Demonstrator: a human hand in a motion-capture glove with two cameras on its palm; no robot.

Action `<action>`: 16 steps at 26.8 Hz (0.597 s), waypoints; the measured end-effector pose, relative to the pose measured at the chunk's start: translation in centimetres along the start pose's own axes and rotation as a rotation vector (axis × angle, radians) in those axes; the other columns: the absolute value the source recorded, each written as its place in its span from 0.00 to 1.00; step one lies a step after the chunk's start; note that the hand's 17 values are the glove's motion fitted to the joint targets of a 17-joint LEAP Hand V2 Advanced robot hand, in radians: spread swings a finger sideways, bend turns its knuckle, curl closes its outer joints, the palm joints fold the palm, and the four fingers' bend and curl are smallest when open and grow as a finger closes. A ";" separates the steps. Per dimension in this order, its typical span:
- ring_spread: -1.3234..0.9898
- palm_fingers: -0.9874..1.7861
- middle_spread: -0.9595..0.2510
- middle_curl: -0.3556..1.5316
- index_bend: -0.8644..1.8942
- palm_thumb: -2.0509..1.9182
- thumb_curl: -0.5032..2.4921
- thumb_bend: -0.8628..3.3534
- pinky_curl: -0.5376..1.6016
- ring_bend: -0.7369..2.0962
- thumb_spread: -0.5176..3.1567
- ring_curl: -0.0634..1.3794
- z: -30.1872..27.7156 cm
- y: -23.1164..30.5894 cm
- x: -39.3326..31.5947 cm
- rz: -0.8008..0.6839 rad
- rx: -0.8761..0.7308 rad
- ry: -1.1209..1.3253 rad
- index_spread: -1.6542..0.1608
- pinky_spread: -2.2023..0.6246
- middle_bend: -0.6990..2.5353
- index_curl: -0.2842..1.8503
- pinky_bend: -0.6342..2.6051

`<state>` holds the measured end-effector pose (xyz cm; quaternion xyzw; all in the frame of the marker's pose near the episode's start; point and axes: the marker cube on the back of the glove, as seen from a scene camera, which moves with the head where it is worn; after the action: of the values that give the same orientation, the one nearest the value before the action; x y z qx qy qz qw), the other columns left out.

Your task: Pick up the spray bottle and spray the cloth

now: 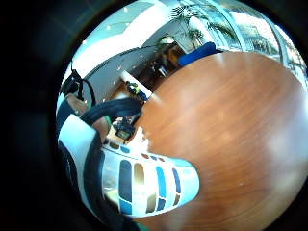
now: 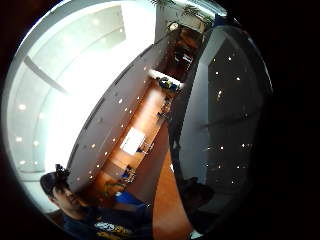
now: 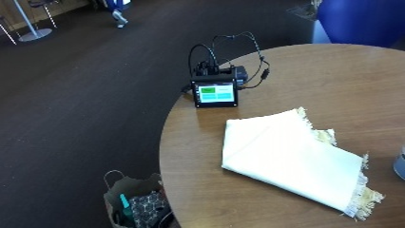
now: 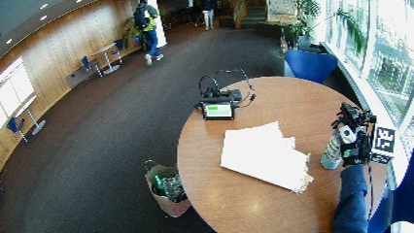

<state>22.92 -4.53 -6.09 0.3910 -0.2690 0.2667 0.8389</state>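
Cloth (image 4: 263,156) lies folded flat mid-counter (image 4: 259,208), long axis running 10 to 4 o'clock in the wide outside view. Spray bottle (image 4: 333,151) stands upright near the counter's 3 o'clock edge, right hand (image 4: 353,145) against its far side; whether the fingers wrap it cannot be told. Cloth sits toward 9 o'clock of the bottle, bare counter between them.

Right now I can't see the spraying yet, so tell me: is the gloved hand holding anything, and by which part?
The right hand grips the spray bottle, apparently near its top; the exact hold is too small to tell.
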 end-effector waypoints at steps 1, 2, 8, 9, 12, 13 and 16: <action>0.46 0.79 0.68 0.45 0.34 0.77 0.38 0.20 0.44 0.48 0.32 0.35 -0.1 0.3 -0.3 0.005 0.009 0.008 0.73 0.68 0.42 0.19 0.36; 0.46 0.79 0.68 0.45 0.34 0.77 0.38 0.20 0.44 0.48 0.32 0.35 -0.1 0.5 -0.6 0.008 0.014 0.010 0.73 0.67 0.42 0.19 0.36; 0.46 0.79 0.69 0.45 0.34 0.77 0.39 0.20 0.43 0.49 0.31 0.35 -0.1 0.9 -1.7 0.012 0.018 0.008 0.74 0.67 0.42 0.20 0.36; 0.46 0.80 0.69 0.45 0.34 0.77 0.39 0.20 0.43 0.49 0.31 0.35 -0.1 1.0 -1.8 0.014 0.015 0.007 0.74 0.67 0.42 0.20 0.36; 0.46 0.80 0.69 0.45 0.34 0.77 0.39 0.20 0.43 0.49 0.31 0.35 -0.4 0.7 -1.4 -0.002 0.014 0.006 0.74 0.67 0.42 0.20 0.36; 0.47 0.80 0.70 0.45 0.34 0.77 0.40 0.20 0.43 0.49 0.30 0.35 -0.5 0.5 -1.0 -0.011 0.015 0.007 0.74 0.67 0.42 0.20 0.36; 0.47 0.80 0.70 0.45 0.34 0.77 0.40 0.20 0.43 0.49 0.30 0.35 -0.6 0.2 -0.6 -0.015 0.004 0.008 0.74 0.67 0.42 0.21 0.36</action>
<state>22.51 -4.11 -6.69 0.3937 -0.2620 0.2628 0.8410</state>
